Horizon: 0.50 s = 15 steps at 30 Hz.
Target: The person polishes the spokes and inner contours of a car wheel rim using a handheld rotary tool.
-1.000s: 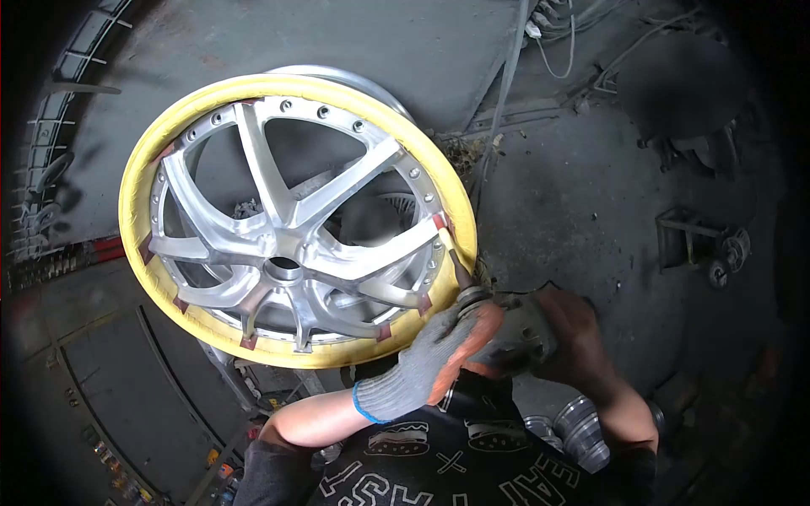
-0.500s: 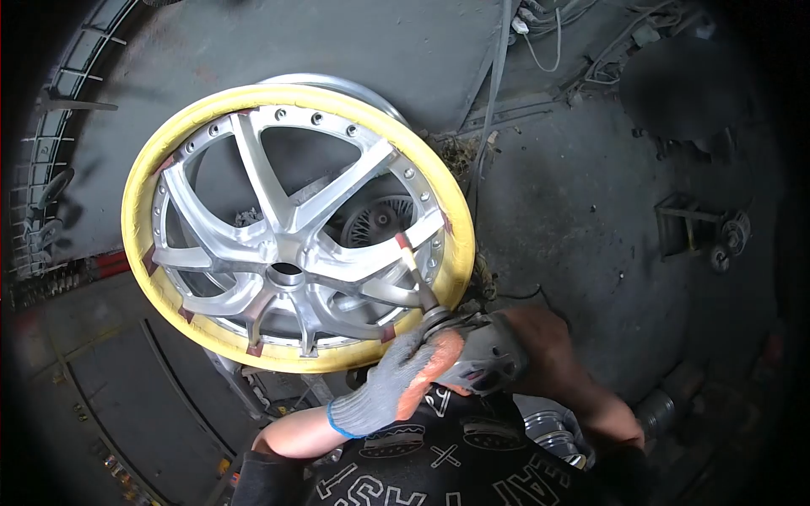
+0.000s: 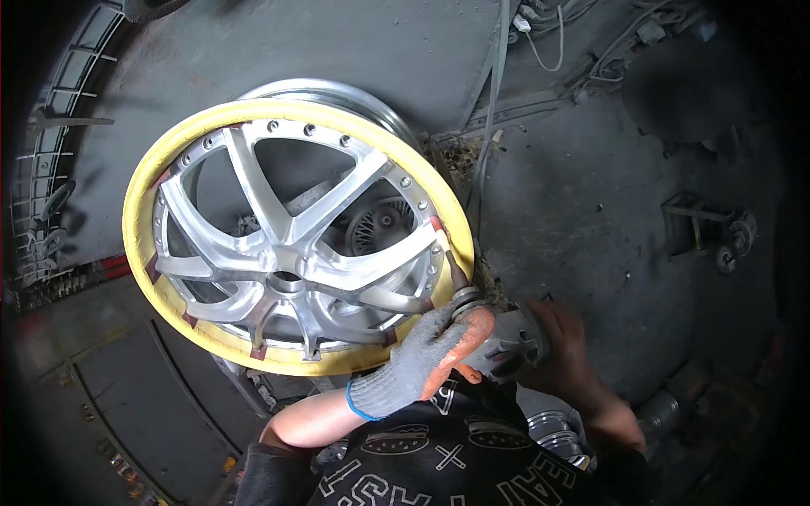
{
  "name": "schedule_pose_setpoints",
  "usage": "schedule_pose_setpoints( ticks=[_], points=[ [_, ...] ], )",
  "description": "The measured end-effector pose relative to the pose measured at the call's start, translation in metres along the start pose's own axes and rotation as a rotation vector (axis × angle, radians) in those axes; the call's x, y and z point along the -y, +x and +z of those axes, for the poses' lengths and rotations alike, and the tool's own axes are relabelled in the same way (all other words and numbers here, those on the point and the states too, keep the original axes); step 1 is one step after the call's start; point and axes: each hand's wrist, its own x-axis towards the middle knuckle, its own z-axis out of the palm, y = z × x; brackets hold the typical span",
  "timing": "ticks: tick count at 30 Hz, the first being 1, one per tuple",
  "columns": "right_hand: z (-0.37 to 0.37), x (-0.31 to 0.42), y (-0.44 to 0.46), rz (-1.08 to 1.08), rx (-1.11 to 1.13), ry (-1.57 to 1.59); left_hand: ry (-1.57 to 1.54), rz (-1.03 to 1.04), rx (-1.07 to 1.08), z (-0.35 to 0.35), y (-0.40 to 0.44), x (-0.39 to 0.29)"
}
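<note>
On my feed, the power tool (image 3: pixel 509 344) has moved its red tip (image 3: pixel 436 223) from mid-spoke to the spoke's outer end, beside the yellow rim of the wheel (image 3: pixel 263 198) ahead. The left hand (image 3: pixel 434 354) grips the tool's neck; the right hand (image 3: pixel 561 346) is against its body, grip unclear to me.

Over on the left a wire rack (image 3: pixel 67 105) curves along the edge of the floor (image 3: pixel 557 219), and part of a dark tyre (image 3: pixel 152 8) pokes in at the top. Towards the upper right there's a white plug (image 3: pixel 522 24) with a looping cord (image 3: pixel 560 38), just beside a long pale strip (image 3: pixel 498 93). Dry litter (image 3: pixel 460 160) has gathered near the strip's lower end. Well off to the right stands a small metal stand (image 3: pixel 696 223). Shiny rims (image 3: pixel 553 423) sit towards the bottom, and lower left are small colourful bits (image 3: pixel 126 472), too tiny to make out.
</note>
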Motion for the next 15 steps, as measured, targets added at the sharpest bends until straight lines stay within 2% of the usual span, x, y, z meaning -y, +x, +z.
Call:
schedule_pose_setpoints(
  ticks=[4,7,11,12,15],
  points=[
    [-0.003,0.007,-0.001,0.008,0.027,-0.003,0.119,0.02,-0.035,0.01,-0.027,-0.038],
    [0.003,0.007,-0.003,-0.004,0.052,0.058,-0.185,-0.051,0.153,0.019,-0.032,-0.054],
    [0.009,0.009,-0.007,-0.019,0.062,0.119,-0.184,0.005,0.046,0.007,-0.054,-0.049],
    [0.011,0.01,-0.007,-0.015,0.056,0.123,-0.119,-0.096,0.051,-0.001,-0.063,-0.057],
    [0.016,0.015,-0.011,-0.002,-0.01,0.102,-0.122,-0.102,0.271,0.012,-0.043,-0.061]
  ],
)
